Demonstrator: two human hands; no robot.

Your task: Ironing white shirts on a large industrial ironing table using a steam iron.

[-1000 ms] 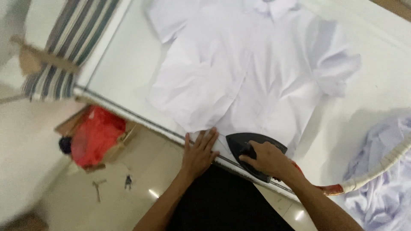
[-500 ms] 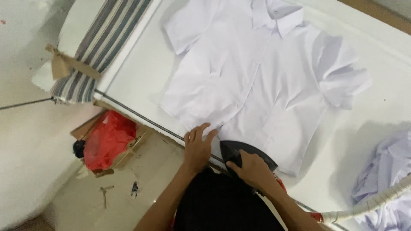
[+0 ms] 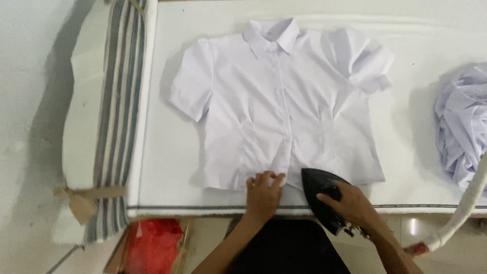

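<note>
A white short-sleeved shirt (image 3: 284,106) lies flat, buttoned, collar away from me, on a white padded ironing table (image 3: 416,152). My left hand (image 3: 264,194) presses flat on the shirt's bottom hem near the button line. My right hand (image 3: 350,203) grips the handle of a black iron (image 3: 317,185), whose tip rests on the hem just right of my left hand.
A crumpled pile of white cloth (image 3: 464,127) sits at the table's right end. A white wrapped cord (image 3: 464,213) runs down at the right. Striped cloth (image 3: 119,101) covers the left end. A red bag (image 3: 152,246) lies on the floor below.
The view has swung so the shirt now lies square to me. My left hand and the iron stay at the bottom hem, close together.
</note>
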